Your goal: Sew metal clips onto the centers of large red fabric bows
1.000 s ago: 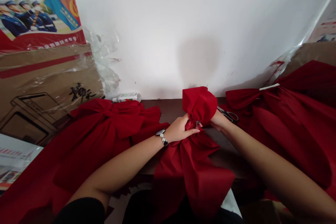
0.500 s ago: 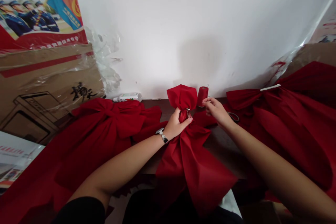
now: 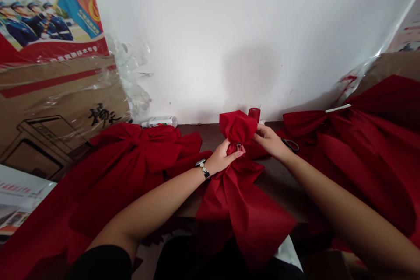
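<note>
From the head camera we look forward and down onto a dark brown desk (image 3: pixel 203 130) set against a smooth white wall (image 3: pixel 210 22). In the middle lies a large red matte fabric bow (image 3: pixel 244 214), its long axis running from near to far. Its broad, folded tails spread toward us, and its bunched, rounded top (image 3: pixel 238 127) rises at the far end, close to the wall. A small metal clip (image 3: pixel 239 147) sits at the bow's narrow gathered neck.

Our left hand (image 3: pixel 225 158) is clenched around that neck, with its fingers curled over the creased cloth just beside the clip. Our right hand (image 3: pixel 269 141) comes in from the right and grasps the right flank of the bunched top, so the left hand is the nearer to the clip and the right the nearer to the far end.

Just beyond the top stands a red thread spool (image 3: pixel 254 114), upright against the wall. To the right of our right hand, black-handled scissors (image 3: pixel 290 144) lie on the edge of a second red fabric bow (image 3: pixel 361 148). A third red fabric bow (image 3: pixel 131 153) spreads across the left, and a white plastic bottle (image 3: pixel 159 121) lies beyond it by the wall.
</note>
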The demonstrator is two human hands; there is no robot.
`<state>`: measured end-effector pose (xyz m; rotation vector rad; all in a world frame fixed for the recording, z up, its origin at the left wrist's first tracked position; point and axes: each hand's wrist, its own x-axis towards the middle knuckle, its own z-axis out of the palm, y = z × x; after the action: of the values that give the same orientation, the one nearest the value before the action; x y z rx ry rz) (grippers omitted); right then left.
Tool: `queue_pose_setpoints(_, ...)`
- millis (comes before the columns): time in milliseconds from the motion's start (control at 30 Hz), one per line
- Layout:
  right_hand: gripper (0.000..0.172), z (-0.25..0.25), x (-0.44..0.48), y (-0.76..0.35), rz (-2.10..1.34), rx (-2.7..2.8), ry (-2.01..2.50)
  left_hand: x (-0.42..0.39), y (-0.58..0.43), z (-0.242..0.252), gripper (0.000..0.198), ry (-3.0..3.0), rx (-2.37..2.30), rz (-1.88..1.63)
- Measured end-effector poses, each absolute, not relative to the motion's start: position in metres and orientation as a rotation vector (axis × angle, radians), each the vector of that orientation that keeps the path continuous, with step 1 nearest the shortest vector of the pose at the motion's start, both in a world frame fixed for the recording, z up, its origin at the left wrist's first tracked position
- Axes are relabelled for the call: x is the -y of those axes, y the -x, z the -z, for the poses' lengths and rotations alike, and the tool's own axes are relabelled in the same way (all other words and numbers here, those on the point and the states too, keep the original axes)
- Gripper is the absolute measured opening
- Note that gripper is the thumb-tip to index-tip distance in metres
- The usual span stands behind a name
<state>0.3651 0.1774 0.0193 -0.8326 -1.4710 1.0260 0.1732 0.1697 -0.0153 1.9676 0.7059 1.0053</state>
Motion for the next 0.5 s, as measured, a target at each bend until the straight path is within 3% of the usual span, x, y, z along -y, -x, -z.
queue_pose_setpoints(500,0.019,-0.0193,-0.1747,-0.3697,-1.022,1.747,0.777,-0.162,-0.1736,0.0055,0.032,-2.011,-0.612,-0.864)
